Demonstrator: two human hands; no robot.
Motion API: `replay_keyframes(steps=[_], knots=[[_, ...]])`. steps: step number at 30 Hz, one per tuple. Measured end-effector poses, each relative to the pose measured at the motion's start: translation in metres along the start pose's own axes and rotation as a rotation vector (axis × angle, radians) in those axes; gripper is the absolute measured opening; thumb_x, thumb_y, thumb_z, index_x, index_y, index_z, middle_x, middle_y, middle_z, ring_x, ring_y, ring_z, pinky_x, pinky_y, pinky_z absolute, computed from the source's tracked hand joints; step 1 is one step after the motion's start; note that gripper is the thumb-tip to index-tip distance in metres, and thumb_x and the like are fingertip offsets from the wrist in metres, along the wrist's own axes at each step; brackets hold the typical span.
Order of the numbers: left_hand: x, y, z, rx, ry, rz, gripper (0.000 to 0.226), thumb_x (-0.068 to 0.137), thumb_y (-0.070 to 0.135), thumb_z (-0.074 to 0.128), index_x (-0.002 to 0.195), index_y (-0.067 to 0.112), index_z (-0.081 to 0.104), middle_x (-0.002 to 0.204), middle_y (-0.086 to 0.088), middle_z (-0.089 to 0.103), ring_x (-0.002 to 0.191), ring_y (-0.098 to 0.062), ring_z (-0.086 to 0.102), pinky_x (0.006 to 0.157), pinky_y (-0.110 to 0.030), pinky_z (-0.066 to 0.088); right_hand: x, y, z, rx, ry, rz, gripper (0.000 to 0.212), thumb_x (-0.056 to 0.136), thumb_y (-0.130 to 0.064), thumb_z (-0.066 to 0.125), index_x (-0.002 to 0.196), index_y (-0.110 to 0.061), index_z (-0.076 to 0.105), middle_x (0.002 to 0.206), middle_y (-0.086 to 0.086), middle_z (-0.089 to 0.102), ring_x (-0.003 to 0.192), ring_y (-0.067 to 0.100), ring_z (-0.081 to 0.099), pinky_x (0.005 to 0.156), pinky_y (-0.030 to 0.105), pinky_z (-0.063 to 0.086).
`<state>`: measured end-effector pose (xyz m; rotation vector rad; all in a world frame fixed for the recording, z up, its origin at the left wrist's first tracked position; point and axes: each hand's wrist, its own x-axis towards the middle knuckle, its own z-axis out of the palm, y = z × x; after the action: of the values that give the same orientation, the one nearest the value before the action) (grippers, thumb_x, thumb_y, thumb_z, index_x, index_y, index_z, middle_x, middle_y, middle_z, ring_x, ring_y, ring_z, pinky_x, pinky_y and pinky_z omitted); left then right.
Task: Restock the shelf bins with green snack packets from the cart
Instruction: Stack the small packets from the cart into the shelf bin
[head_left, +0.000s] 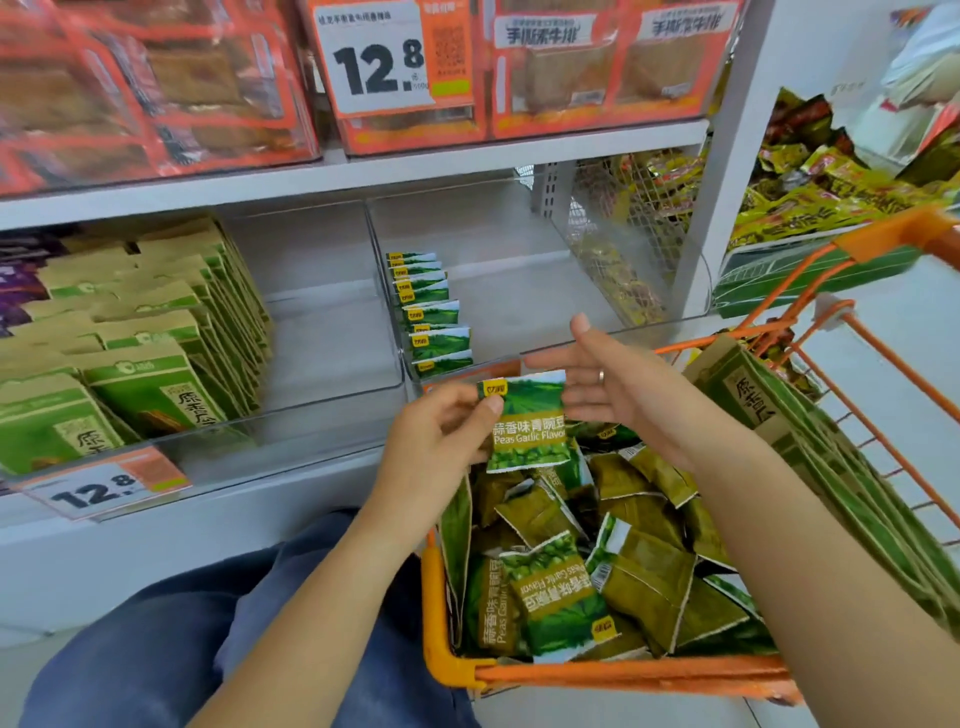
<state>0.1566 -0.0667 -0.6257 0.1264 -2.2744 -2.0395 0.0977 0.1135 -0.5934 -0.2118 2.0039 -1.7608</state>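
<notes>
— So what does the left hand have?

— One green snack packet, labelled "Peas Garlic Flavor". The thumb lies over the packet's upper left corner with the fingers curled behind it, so that grip is clamped on the packet's left edge. The packet stands upright, face toward the camera, above the orange cart.

— And the right hand?

— Its grip is apart: fingers straight and close together, thumb raised, palm turned toward the packet. The fingertips sit just beside the packet's right edge, at or behind it; whether they actually touch cannot be told. A ring shows on one finger.

— Where are the other packets?

— Directly below both hands, a loose heap of the same green packets fills the cart. To the right of the right hand, larger brown-and-green bags stand on edge along the cart's side.

— And the shelf?

— Beyond the hands, just past the left thumb, a clear shelf bin holds a short row of filed packets standing against its left wall; the rest of that bin is bare. Left of the left hand, a neighbouring bin carries rows of brown-and-green bags, with a price tag reading 12.8 on its front.
</notes>
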Motion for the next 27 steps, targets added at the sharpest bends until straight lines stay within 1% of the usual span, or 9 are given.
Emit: replay_keyframes(steps=[5, 7, 11, 14, 18, 21, 24, 25, 27], knots=[[0.001, 0.002, -0.007, 0.016, 0.021, -0.011, 0.003, 0.091, 0.021, 0.062, 0.092, 0.018, 0.064, 0.085, -0.004, 0.074, 0.079, -0.021, 0.072, 0.069, -0.038, 0.059, -0.004, 0.004, 0.006, -0.059, -0.150, -0.045, 0.024, 0.082, -0.026, 0.065, 0.106, -0.023, 0.067, 0.089, -0.009, 0.074, 0.085, 0.005, 0.069, 0.069, 0.016, 0.053], [-0.001, 0.004, -0.009, 0.109, -0.004, 0.035, 0.003, 0.091, 0.024, 0.061, 0.091, 0.023, 0.065, 0.087, 0.000, 0.074, 0.082, -0.016, 0.071, 0.073, -0.041, 0.058, -0.002, 0.006, 0.009, -0.111, -0.138, -0.025, 0.020, 0.083, -0.019, 0.067, 0.104, -0.021, 0.069, 0.085, -0.007, 0.074, 0.081, 0.005, 0.069, 0.068, 0.017, 0.054], [0.014, 0.007, -0.038, 0.692, 0.153, 0.322, 0.033, 0.098, 0.041, 0.045, 0.126, 0.028, 0.055, 0.125, 0.009, 0.060, 0.118, -0.009, 0.051, 0.096, -0.027, 0.040, 0.003, 0.001, 0.010, -0.105, -0.134, -0.001, 0.026, 0.076, -0.020, 0.071, 0.101, -0.014, 0.070, 0.090, 0.003, 0.074, 0.083, 0.014, 0.070, 0.069, 0.020, 0.057], [0.043, -0.002, -0.072, 0.880, 0.278, 0.256, 0.049, 0.100, 0.043, 0.038, 0.141, 0.017, 0.042, 0.140, -0.005, 0.050, 0.129, -0.023, 0.042, 0.105, -0.035, 0.030, 0.019, -0.021, 0.009, -0.057, -0.011, -0.091, 0.019, 0.076, -0.017, 0.071, 0.094, -0.012, 0.069, 0.086, 0.005, 0.072, 0.078, 0.016, 0.070, 0.071, 0.023, 0.058], [0.065, -0.033, -0.083, 1.055, 0.334, 0.110, 0.057, 0.099, 0.048, 0.028, 0.138, 0.010, 0.046, 0.130, -0.015, 0.058, 0.119, -0.033, 0.052, 0.102, -0.042, 0.033, 0.076, -0.046, 0.016, -0.326, 0.191, -0.227, 0.013, 0.083, -0.006, 0.070, 0.095, -0.006, 0.066, 0.084, 0.013, 0.066, 0.075, 0.019, 0.062, 0.081, 0.036, 0.055], [0.062, -0.048, -0.079, 1.148, 0.400, 0.207, 0.055, 0.094, 0.044, 0.028, 0.125, 0.009, 0.057, 0.108, -0.014, 0.069, 0.100, -0.033, 0.062, 0.091, -0.038, 0.032, 0.119, -0.045, 0.029, -0.596, 0.049, -0.043, 0.032, 0.080, -0.009, 0.075, 0.109, 0.000, 0.066, 0.096, 0.015, 0.067, 0.080, 0.022, 0.062, 0.090, 0.041, 0.053], [0.060, -0.051, -0.080, 1.133, 0.396, 0.222, 0.052, 0.094, 0.042, 0.028, 0.125, 0.011, 0.057, 0.109, -0.011, 0.068, 0.101, -0.031, 0.061, 0.089, -0.038, 0.038, 0.146, -0.034, 0.041, -0.813, -0.123, 0.182, 0.052, 0.081, -0.016, 0.075, 0.127, -0.002, 0.056, 0.110, 0.003, 0.059, 0.101, 0.023, 0.061, 0.098, 0.036, 0.048], [0.060, -0.051, -0.081, 1.138, 0.395, 0.228, 0.052, 0.095, 0.041, 0.028, 0.125, 0.011, 0.057, 0.109, -0.010, 0.068, 0.102, -0.030, 0.061, 0.089, -0.037, 0.037, 0.151, -0.030, 0.044, -0.894, -0.157, 0.226, 0.047, 0.082, -0.018, 0.074, 0.124, -0.004, 0.057, 0.111, 0.006, 0.057, 0.103, 0.024, 0.059, 0.096, 0.035, 0.047], [0.060, -0.052, -0.082, 1.140, 0.383, 0.237, 0.050, 0.095, 0.040, 0.029, 0.125, 0.012, 0.058, 0.108, -0.008, 0.069, 0.100, -0.029, 0.062, 0.088, -0.035, 0.033, 0.159, -0.023, 0.048, -0.926, -0.199, 0.286, 0.022, 0.084, -0.016, 0.071, 0.102, -0.007, 0.062, 0.090, 0.010, 0.056, 0.082, 0.023, 0.054, 0.074, 0.030, 0.044]])
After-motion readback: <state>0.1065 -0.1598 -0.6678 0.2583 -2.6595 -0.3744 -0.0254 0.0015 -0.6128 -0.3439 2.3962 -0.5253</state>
